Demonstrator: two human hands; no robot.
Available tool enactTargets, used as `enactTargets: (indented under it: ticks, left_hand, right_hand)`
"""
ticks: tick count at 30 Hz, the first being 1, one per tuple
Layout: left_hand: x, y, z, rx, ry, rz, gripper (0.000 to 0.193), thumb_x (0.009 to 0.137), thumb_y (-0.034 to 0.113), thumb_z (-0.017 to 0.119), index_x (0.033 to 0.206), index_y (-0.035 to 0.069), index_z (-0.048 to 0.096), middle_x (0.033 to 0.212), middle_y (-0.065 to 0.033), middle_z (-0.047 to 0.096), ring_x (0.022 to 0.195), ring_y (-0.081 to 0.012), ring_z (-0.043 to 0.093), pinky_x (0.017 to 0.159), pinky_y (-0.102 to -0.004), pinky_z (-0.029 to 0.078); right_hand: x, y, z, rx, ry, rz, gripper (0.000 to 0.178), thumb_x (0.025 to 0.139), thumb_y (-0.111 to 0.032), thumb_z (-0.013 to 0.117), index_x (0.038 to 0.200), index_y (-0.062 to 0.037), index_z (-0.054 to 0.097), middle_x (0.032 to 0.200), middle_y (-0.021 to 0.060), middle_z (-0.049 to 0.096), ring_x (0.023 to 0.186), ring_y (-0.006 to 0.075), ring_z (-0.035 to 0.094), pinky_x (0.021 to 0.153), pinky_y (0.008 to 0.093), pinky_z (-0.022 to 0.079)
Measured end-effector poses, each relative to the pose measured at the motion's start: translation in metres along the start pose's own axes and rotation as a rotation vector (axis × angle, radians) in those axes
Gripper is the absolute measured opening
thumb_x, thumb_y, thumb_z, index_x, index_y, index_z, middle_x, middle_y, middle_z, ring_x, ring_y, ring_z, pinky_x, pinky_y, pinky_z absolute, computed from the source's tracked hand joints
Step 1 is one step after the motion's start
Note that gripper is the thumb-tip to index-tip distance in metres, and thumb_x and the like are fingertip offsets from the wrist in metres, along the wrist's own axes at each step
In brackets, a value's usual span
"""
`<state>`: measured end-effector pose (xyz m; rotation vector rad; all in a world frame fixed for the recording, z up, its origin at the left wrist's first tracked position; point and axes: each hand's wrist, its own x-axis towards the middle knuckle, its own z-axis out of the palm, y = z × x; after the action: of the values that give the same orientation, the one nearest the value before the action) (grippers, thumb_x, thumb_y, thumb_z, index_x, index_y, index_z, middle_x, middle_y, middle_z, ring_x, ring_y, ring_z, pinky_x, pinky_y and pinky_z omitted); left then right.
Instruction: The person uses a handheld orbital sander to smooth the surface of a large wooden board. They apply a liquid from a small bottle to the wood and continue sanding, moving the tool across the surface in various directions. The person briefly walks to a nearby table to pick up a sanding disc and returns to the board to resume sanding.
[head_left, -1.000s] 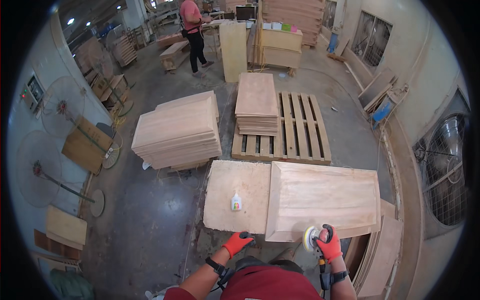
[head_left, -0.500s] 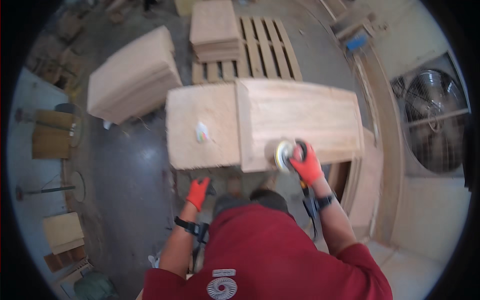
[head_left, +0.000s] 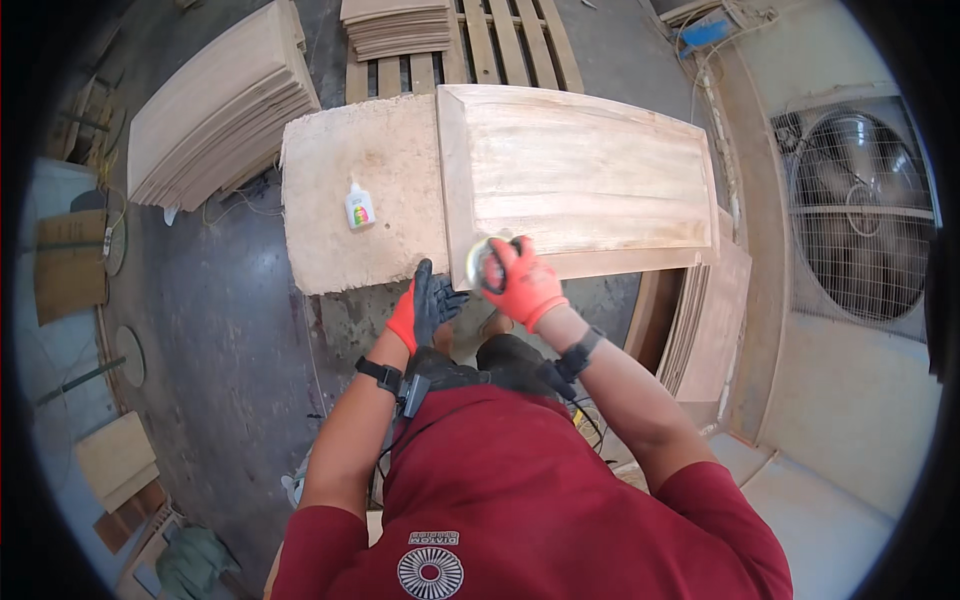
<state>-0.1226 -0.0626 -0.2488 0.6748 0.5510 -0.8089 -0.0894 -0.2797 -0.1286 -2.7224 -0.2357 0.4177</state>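
Note:
A framed wooden panel (head_left: 590, 165) with a raised middle lies across the worktop, its frame running along the edges. My right hand (head_left: 530, 285), in a red and dark glove, is closed round a handheld disc sander (head_left: 483, 265) at the panel's near left corner. Just left of that corner my left hand (head_left: 428, 308), gloved alike, is open with fingers stretched out and nothing in it. Whether it touches the worktop's near edge I cannot tell. On the rough-edged worktop board (head_left: 400, 150), left of the panel, stands or lies a small white bottle (head_left: 360, 207).
Stacked wooden panels (head_left: 215, 110) rise at the far left. Beyond the worktop is a slatted pallet (head_left: 510, 50) bearing another panel stack (head_left: 395, 28). More panels (head_left: 715, 310) lean on the right, near a large caged wall fan (head_left: 858, 210). A cable hangs by my right forearm.
The sander and my right hand have moved left along the panel to its near left corner. My left hand has come up and rightward to the worktop edge. The view has tilted down.

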Motion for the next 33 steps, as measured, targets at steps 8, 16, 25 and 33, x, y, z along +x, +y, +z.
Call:
enactTargets:
  ticks: [8,16,25,33]
  left_hand:
    - [0.004,0.002,-0.005,-0.046,0.052,-0.035,0.093,0.097,0.076,0.039,0.139,-0.006,0.053,0.127,-0.0191,0.066,0.114,-0.0308,0.064,0.104,-0.0427,0.048]
    - [0.012,-0.003,-0.019,-0.035,-0.088,0.009,0.101,0.096,0.076,0.042,0.148,-0.011,0.040,0.134,-0.0239,0.061,0.119,-0.0343,0.064,0.108,-0.0437,0.047]
    - [0.015,0.000,-0.014,-0.019,-0.046,-0.012,0.103,0.096,0.076,0.043,0.147,-0.013,0.039,0.132,-0.0235,0.062,0.120,-0.0335,0.063,0.106,-0.0433,0.047]
    - [0.016,0.002,-0.005,-0.047,-0.066,-0.033,0.090,0.100,0.072,0.038,0.139,-0.008,0.052,0.128,-0.0183,0.066,0.116,-0.0296,0.065,0.103,-0.0408,0.050]
  right_hand:
    - [0.008,-0.007,0.008,-0.088,0.004,0.002,0.074,0.078,-0.029,0.079,0.144,-0.0202,0.046,0.136,0.0260,0.046,0.100,0.0429,0.068,0.084,0.0514,0.057]
    - [0.010,-0.028,0.014,-0.085,-0.047,-0.033,0.074,0.079,-0.028,0.078,0.145,-0.0197,0.046,0.138,0.0265,0.045,0.102,0.0438,0.067,0.087,0.0512,0.057]
    - [0.050,0.042,-0.032,-0.065,0.162,0.185,0.073,0.079,-0.036,0.078,0.142,-0.0174,0.047,0.133,0.0284,0.049,0.103,0.0470,0.066,0.086,0.0529,0.056]
    - [0.059,-0.015,-0.006,-0.127,-0.013,-0.125,0.072,0.079,-0.034,0.078,0.143,-0.0189,0.049,0.132,0.0247,0.051,0.099,0.0447,0.067,0.084,0.0512,0.057]
